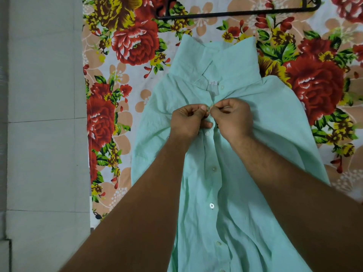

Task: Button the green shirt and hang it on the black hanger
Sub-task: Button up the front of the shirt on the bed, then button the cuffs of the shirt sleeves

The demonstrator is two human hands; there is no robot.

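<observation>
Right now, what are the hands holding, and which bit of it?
Both the left hand and the right hand pinch the green shirt at its front opening, just below the collar.

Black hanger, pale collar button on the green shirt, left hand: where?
Black hanger [235, 13]: head view, bottom bar.
Collar button [222, 87]: head view, its centre.
Left hand [188, 120]: head view, back of hand.

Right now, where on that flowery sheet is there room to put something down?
The floral sheet is bare left of the green shirt, and between it and the black hanger. Crowded mid-shirt, where left hand and right hand pinch.
</observation>
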